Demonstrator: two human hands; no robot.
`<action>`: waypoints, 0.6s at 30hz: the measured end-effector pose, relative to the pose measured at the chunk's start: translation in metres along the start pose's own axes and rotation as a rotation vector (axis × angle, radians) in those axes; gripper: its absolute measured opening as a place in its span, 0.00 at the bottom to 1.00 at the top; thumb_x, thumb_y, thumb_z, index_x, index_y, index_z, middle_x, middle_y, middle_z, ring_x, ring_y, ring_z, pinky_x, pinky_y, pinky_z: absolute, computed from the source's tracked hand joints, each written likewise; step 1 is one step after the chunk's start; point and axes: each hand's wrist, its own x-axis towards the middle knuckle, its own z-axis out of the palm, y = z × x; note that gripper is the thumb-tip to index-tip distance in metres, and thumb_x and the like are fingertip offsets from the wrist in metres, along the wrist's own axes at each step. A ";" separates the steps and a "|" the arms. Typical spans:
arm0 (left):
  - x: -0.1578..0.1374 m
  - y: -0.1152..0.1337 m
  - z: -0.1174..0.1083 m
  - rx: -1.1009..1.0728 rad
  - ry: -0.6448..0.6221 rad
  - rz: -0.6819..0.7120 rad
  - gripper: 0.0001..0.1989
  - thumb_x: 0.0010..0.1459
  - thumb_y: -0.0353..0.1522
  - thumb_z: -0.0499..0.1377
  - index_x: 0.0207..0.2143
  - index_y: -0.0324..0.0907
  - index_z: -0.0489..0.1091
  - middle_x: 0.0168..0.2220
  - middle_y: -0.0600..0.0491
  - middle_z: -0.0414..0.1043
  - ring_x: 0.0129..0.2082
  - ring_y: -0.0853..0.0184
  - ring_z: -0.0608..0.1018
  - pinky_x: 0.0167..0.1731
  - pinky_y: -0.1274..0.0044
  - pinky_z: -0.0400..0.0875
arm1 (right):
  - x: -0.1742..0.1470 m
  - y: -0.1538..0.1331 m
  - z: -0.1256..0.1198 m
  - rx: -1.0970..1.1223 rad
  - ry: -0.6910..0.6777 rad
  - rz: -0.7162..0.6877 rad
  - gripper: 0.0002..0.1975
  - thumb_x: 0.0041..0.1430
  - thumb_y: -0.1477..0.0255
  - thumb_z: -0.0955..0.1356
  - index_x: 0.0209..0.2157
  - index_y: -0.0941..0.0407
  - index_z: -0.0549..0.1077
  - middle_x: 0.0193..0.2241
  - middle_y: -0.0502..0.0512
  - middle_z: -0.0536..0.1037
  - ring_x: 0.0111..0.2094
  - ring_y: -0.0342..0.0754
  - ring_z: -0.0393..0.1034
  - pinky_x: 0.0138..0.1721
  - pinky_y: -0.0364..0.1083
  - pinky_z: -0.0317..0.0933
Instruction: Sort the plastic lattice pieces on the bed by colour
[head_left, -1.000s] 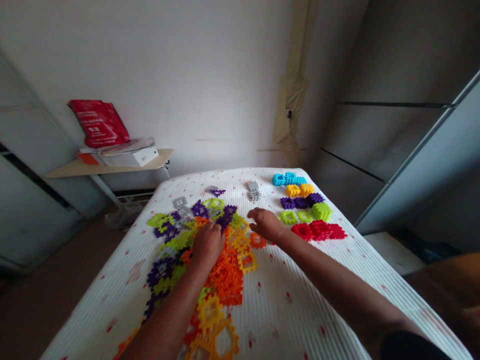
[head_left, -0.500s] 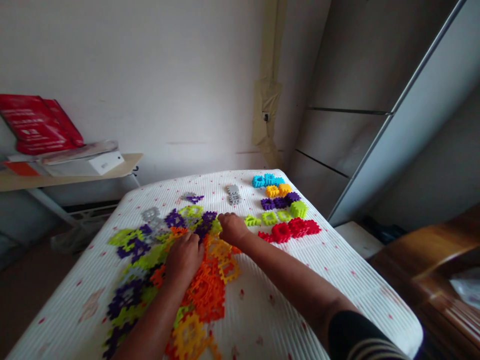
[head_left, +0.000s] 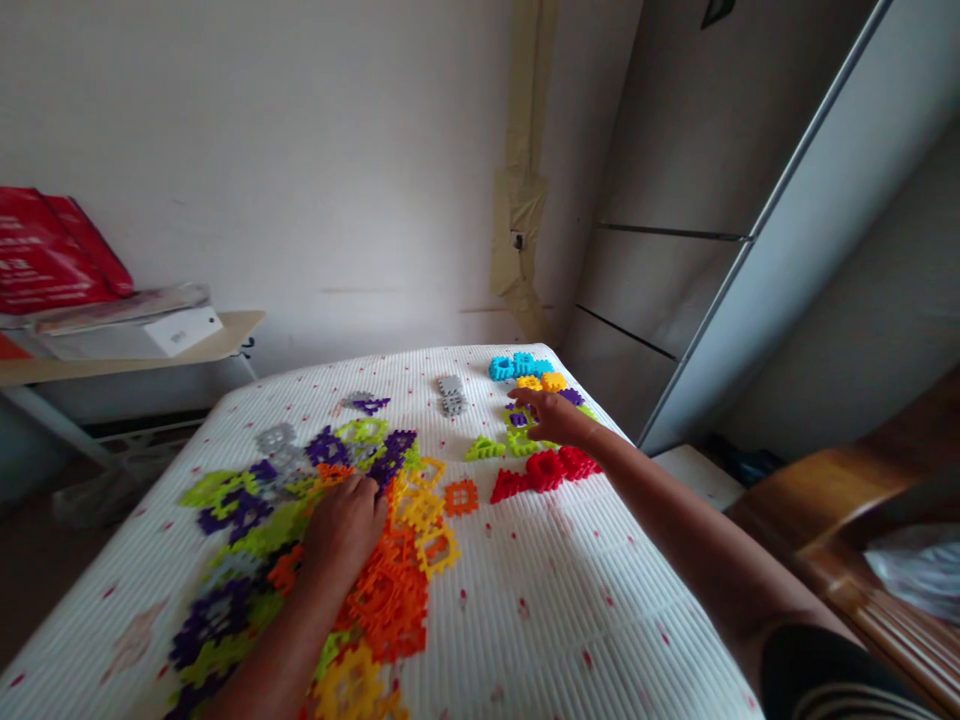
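Note:
My left hand [head_left: 349,525] rests on the pile of interlocking plastic building pieces, over the orange pieces [head_left: 394,595] and beside a purple piece [head_left: 395,452]. Its fingers are curled down, and whatever lies under them is hidden. My right hand [head_left: 553,415] reaches out over the sorted rows at the right. A light green building piece hangs from its fingertips, in front of the purple row. Below it lie light green pieces [head_left: 519,442], with a light green triangular piece [head_left: 484,448] to their left. Red pieces [head_left: 545,470] form the row nearest me.
Blue pieces [head_left: 523,364] and yellow pieces [head_left: 553,382] stand at the far right of the padded white table [head_left: 540,620]. Grey pieces [head_left: 451,395] sit at the middle back. To the left, a side table [head_left: 238,328] carries a white box [head_left: 180,332] and a red bag [head_left: 52,250].
My right hand has moved right, from the edge of the pile to above the sorted rows, carrying a light green piece. The left hand stays on the pile. The view has shifted slightly right.

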 end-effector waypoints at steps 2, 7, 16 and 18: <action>0.000 -0.001 0.001 0.004 0.011 0.007 0.11 0.56 0.32 0.47 0.29 0.40 0.68 0.33 0.47 0.71 0.35 0.63 0.73 0.38 0.74 0.64 | -0.004 0.007 0.002 0.019 0.009 -0.018 0.37 0.37 0.87 0.67 0.54 0.58 0.62 0.45 0.56 0.74 0.39 0.46 0.70 0.41 0.42 0.61; -0.001 -0.002 0.002 0.014 0.029 0.011 0.11 0.56 0.32 0.47 0.30 0.39 0.68 0.32 0.48 0.71 0.35 0.62 0.73 0.38 0.74 0.64 | -0.004 0.018 0.005 0.023 0.015 0.027 0.38 0.38 0.86 0.67 0.55 0.57 0.61 0.46 0.57 0.73 0.42 0.47 0.69 0.42 0.43 0.61; -0.001 -0.001 0.000 0.011 0.010 0.002 0.11 0.55 0.31 0.48 0.31 0.39 0.69 0.34 0.47 0.71 0.37 0.62 0.73 0.40 0.74 0.64 | 0.006 0.035 0.019 -0.008 -0.110 0.026 0.37 0.38 0.80 0.72 0.54 0.57 0.63 0.44 0.57 0.74 0.40 0.48 0.70 0.42 0.45 0.61; -0.001 0.000 -0.001 0.010 0.005 0.002 0.11 0.55 0.32 0.48 0.31 0.39 0.69 0.34 0.47 0.71 0.36 0.62 0.73 0.39 0.74 0.64 | 0.007 0.037 0.022 -0.024 -0.140 0.017 0.38 0.37 0.81 0.72 0.54 0.58 0.63 0.44 0.58 0.74 0.40 0.48 0.70 0.42 0.44 0.62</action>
